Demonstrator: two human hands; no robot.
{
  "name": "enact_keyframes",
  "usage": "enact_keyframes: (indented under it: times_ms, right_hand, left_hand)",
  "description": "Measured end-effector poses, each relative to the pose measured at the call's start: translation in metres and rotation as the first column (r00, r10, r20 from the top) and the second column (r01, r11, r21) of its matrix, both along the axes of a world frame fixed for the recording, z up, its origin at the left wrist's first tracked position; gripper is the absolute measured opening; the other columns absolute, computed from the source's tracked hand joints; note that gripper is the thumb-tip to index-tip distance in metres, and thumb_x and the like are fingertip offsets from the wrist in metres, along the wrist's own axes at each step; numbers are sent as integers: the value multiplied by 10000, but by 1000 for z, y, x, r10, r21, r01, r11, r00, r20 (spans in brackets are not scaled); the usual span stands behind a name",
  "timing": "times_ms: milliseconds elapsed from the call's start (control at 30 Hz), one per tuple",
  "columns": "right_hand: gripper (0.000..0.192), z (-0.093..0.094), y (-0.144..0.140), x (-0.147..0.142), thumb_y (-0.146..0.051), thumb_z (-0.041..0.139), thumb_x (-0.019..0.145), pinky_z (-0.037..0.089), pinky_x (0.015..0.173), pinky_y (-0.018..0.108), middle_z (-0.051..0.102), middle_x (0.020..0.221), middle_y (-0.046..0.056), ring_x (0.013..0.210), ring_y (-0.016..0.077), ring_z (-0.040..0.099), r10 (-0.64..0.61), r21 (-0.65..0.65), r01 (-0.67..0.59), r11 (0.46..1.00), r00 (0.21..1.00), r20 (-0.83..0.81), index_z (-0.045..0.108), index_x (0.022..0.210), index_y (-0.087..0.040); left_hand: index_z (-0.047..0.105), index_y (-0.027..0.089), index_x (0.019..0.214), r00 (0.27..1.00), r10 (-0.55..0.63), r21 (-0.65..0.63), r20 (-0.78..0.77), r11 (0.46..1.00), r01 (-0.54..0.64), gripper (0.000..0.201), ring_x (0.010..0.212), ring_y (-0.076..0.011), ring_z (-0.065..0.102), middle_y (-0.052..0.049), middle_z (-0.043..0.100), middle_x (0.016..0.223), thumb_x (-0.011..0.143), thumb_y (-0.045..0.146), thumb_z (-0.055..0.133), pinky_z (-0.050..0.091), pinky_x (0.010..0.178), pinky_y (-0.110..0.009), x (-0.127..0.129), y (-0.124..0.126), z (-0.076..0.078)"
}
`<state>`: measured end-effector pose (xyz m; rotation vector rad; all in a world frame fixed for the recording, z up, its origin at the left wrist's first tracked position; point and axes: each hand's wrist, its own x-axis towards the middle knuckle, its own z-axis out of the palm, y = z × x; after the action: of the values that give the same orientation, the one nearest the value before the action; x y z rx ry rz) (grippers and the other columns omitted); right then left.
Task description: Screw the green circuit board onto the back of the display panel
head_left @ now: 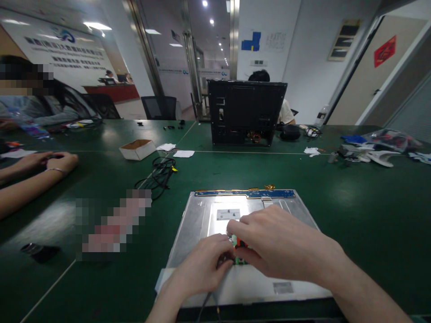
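Note:
A flat metal-backed display panel lies on the green table before me, with a long blue circuit strip along its far edge. Over the panel's middle, my left hand has its fingers curled at a small green circuit board; what they grip is hidden. My right hand is closed around a small red and black object, mostly covered by the fingers, just above the board. Thin dark cables run from under my left hand over the panel's near edge.
A black monitor housing stands upright at the back. Left of the panel are a black cable coil, an open white box and a black cylindrical object. Another person's hands rest at far left. Bags and scraps lie right.

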<state>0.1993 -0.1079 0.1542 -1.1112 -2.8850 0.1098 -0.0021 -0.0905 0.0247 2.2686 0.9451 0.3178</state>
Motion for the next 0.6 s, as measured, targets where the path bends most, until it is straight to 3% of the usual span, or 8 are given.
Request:
enact_keyframes:
  times_ms: [300,600]
  right_hand:
    - [92,4,-1,1,-185,576,810,266,485,292,651,834,33,625,158,555,48,-54,-49,997,999,-9,555,898,-174]
    - [57,0,1,-1,-223,531,907,207,483,312,673,770,28,612,170,605,5,16,-5,1000,1000,-5,564,916,-177]
  left_hand:
    - [671,193,908,1000,8,-13,6,1000,-8,128,833,-213,597,-42,667,902,835,165,569,480,747,-298,0,0,0]
    - [660,196,923,1000,-4,-9,11,1000,5,126,877,-226,608,-51,663,922,844,161,568,484,799,-323,0,0,0]
